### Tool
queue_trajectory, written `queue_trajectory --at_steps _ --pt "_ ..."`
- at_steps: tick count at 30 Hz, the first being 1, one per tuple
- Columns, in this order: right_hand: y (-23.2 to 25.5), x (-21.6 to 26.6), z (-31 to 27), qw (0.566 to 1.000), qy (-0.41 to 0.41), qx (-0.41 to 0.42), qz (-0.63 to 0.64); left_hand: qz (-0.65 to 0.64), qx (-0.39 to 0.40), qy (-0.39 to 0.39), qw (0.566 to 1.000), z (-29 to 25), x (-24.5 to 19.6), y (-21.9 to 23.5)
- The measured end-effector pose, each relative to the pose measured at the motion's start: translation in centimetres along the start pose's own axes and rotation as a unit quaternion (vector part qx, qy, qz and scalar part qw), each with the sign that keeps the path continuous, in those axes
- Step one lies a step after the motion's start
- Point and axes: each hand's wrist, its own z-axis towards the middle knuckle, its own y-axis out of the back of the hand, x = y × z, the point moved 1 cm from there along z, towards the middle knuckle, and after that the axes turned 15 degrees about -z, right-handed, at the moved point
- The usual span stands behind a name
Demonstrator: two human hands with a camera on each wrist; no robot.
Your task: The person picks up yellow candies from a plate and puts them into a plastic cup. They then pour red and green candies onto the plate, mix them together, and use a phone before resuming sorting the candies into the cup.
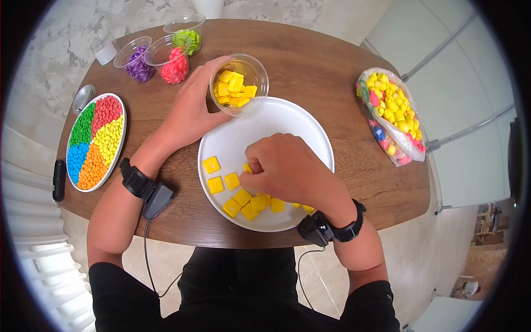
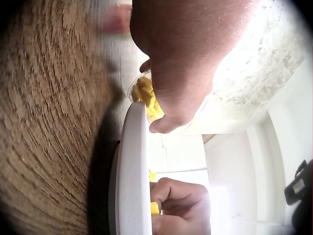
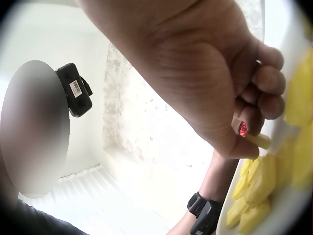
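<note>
My left hand (image 1: 192, 108) grips a clear plastic cup (image 1: 253, 67) by its side, tilted over the far rim of a white round plate (image 1: 296, 120). Yellow square candies (image 1: 236, 84) fill the cup's bottom. Over the plate's middle, my right hand (image 1: 290, 169) has its fingers curled. In the right wrist view, its thumb and forefinger pinch one yellow square candy (image 3: 260, 141). More loose yellow square candies (image 1: 242, 197) lie on the near half of the plate, some overlapping and partly hidden under the right hand.
Clear cups with purple candies (image 1: 139, 71), pink candies (image 1: 175, 69) and green candies (image 1: 191, 40) stand back left. At left lies an oval dish (image 1: 125, 119) of colour-sorted small candies. A plastic bag (image 1: 410, 145) of mostly yellow pieces sits on the right.
</note>
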Motion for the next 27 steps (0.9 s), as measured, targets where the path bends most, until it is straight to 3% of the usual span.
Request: queue_trajectory --at_steps 7,9,10,14,17,20,25,27 --pt "1.2 -0.5 -0.4 0.993 -0.025 -0.114 0.024 0.003 0.000 0.005 1.000 0.0 0.0 0.0" --pt "0.9 -0.7 -0.1 0.967 -0.055 -0.226 0.106 0.003 0.003 0.005 1.000 0.0 0.0 0.0" --pt "1.0 -0.6 0.0 0.958 -0.070 -0.241 0.139 -0.002 0.001 0.011 1.000 0.0 0.0 -0.1" --pt "0.8 -0.6 0.1 0.951 -0.053 -0.266 0.149 -0.016 0.000 0.015 1.000 0.0 0.3 -0.1" --pt "0.7 -0.6 -0.1 0.971 -0.054 -0.199 0.117 -0.015 0.000 0.002 1.000 0.1 0.0 -0.1" --pt "0.3 -0.5 -0.2 0.992 -0.003 -0.114 0.061 -0.008 0.002 0.008 1.000 0.1 -0.1 0.0" --pt "-1.8 0.2 0.0 0.990 0.080 -0.109 0.051 0.001 0.002 0.008 1.000 0.0 -0.1 0.0" --pt "-3.3 0.0 0.3 0.973 0.131 -0.180 0.059 0.000 0.004 0.006 1.000 0.1 -0.1 0.0"
